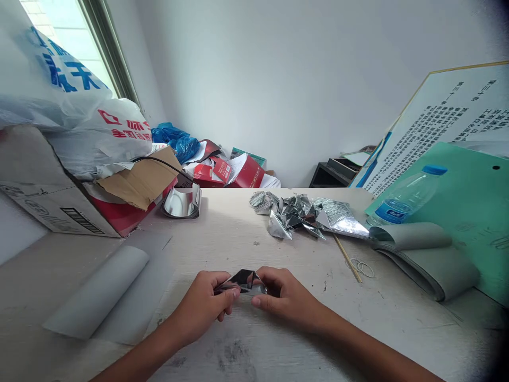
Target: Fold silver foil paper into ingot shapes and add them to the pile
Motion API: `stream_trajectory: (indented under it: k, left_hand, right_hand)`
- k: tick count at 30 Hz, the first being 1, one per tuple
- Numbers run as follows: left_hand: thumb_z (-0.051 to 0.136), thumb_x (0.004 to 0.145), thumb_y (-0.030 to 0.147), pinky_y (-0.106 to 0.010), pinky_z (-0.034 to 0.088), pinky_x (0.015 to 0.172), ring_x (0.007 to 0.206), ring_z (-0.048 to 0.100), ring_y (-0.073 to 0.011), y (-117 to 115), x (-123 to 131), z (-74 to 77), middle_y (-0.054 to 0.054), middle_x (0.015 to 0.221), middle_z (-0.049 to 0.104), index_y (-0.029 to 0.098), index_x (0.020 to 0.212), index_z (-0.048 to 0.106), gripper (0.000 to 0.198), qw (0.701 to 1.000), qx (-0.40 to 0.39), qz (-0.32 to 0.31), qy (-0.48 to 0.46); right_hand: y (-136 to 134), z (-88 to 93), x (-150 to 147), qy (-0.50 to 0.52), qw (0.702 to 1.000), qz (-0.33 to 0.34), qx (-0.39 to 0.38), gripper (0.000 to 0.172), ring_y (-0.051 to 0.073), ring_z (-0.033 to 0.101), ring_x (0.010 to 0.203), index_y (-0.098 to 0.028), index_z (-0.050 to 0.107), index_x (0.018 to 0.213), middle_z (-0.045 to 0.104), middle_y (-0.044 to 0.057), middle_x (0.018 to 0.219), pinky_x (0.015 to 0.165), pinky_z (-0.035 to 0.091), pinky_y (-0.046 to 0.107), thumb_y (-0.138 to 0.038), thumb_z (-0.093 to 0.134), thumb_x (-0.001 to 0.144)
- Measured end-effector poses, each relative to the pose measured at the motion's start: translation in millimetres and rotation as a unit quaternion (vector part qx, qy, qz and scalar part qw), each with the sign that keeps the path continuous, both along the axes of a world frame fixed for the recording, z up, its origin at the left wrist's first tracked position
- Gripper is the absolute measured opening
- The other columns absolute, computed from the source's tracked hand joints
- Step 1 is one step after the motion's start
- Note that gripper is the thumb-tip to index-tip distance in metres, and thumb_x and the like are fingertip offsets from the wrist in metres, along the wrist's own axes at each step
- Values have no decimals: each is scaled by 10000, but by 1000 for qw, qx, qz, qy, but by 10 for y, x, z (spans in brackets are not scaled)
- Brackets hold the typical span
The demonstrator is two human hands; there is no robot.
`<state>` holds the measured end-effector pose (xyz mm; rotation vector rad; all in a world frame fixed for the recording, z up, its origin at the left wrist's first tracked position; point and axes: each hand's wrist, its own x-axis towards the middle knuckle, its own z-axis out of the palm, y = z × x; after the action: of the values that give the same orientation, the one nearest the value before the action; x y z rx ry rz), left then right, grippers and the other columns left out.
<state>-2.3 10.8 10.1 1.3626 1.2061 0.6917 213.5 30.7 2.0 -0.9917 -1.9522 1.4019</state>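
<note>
Forearms (157,339) slant inward, left hand (205,298) clamping a folded silvery sheet (243,281) between fingers (217,277), right hand (292,294) apparently pinching its edge.

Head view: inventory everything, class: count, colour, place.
foil piece: one, silver, between hands
foil pile: one, silver, back
roll: one, silver, left
stick: one, tan, right
loops: several, white, right
bottle: one, clear, right
board: one, green, right
poster: one, white, right
sheets: several, grey, both sides
bags: several, white, blue, left
carton: one, pale, left
cardboard: one, brown, left
cable: one, black, left
boxes: several, red, black, behind
table: one, pale, foreground
walls: two, white, beyond
window: one, pale, left
left hand: one, gripping foil
right hand: one, touching foil
</note>
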Motion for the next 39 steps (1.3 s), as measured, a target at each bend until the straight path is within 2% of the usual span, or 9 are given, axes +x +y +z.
stream_trajectory:
  k: [5, 11, 15, 19, 23, 28, 32, 36, 39]
  left_hand:
    - [605, 800, 418, -209, 361, 477, 513, 478, -100, -64, 33, -25, 17, 583, 539, 167, 680, 565, 281, 1000, 6, -21, 13]
    - [616, 825, 436, -206, 358, 497, 531, 501, -98, -33, 3, -39, 9, 614, 559, 157, 695, 571, 311, 999, 5, -50, -4]
    - [651, 813, 445, -195, 331, 482, 507, 503, -91, 6, -26, -67, 6, 626, 603, 158, 853, 635, 291, 997, -17, -41, -55]
    - [720, 760, 453, -206, 350, 497, 529, 540, -105, 24, -54, -43, -25, 639, 636, 144, 767, 638, 320, 995, -45, -37, -81]
    - [757, 733, 445, -220, 383, 532, 564, 561, -116, 38, -82, 25, -39, 681, 657, 138, 800, 695, 320, 992, -62, -16, -104]
    - [762, 681, 304, -243, 419, 593, 622, 575, -131, 64, -99, 109, -37, 703, 651, 143, 854, 759, 237, 985, -97, 7, -143]
    - [701, 623, 185, -264, 447, 653, 662, 580, -146, 72, -138, 163, -55, 740, 676, 148, 865, 777, 256, 976, -134, 9, -173]
    - [715, 641, 243, -291, 478, 699, 714, 608, -172, 75, -170, 175, -103, 908, 713, 138, 899, 784, 287, 971, -139, 7, -195]
    - [749, 716, 339, -270, 476, 669, 701, 606, -159, 84, -162, 155, -105, 881, 708, 127, 900, 774, 282, 973, -137, 10, -188]
  right_hand:
    - [-49, 6, -33, -25, 999, -4, 30, 291, 68, 406, 648, -132, 592, 771, 497, -34, 673, 596, 292, 187, -406, 646, 851]
    - [-63, 19, -14, 4, 999, 19, -29, 295, 69, 419, 589, -145, 564, 781, 498, -32, 624, 550, 299, 183, -410, 552, 909]
    - [-61, 24, -8, 6, 999, 19, -38, 302, 65, 422, 564, -146, 572, 776, 506, -32, 613, 530, 309, 179, -418, 563, 905]
    - [-62, 19, -8, -6, 999, 22, -25, 292, 66, 430, 562, -139, 621, 789, 520, -30, 605, 534, 317, 180, -401, 566, 908]
    - [-56, 34, -14, -2, 1000, 20, -5, 309, 73, 454, 598, -137, 653, 799, 540, -21, 628, 566, 333, 184, -400, 547, 923]
    - [-54, 40, -19, 26, 1000, 17, 4, 311, 74, 486, 650, -187, 743, 1057, 575, -14, 677, 631, 360, 183, -337, 494, 947]
    - [-59, -24, -24, 57, 997, -11, -46, 352, 74, 483, 635, -211, 742, 1140, 600, -6, 693, 603, 356, 183, -258, 488, 901]
    - [-49, -84, -33, 85, 992, -41, -90, 365, 84, 509, 642, -200, 758, 1102, 663, 17, 765, 585, 368, 189, -233, 498, 848]
    - [-43, -72, -47, 89, 991, -43, -95, 360, 89, 534, 660, -205, 759, 1081, 692, 23, 830, 613, 399, 197, -229, 496, 837]
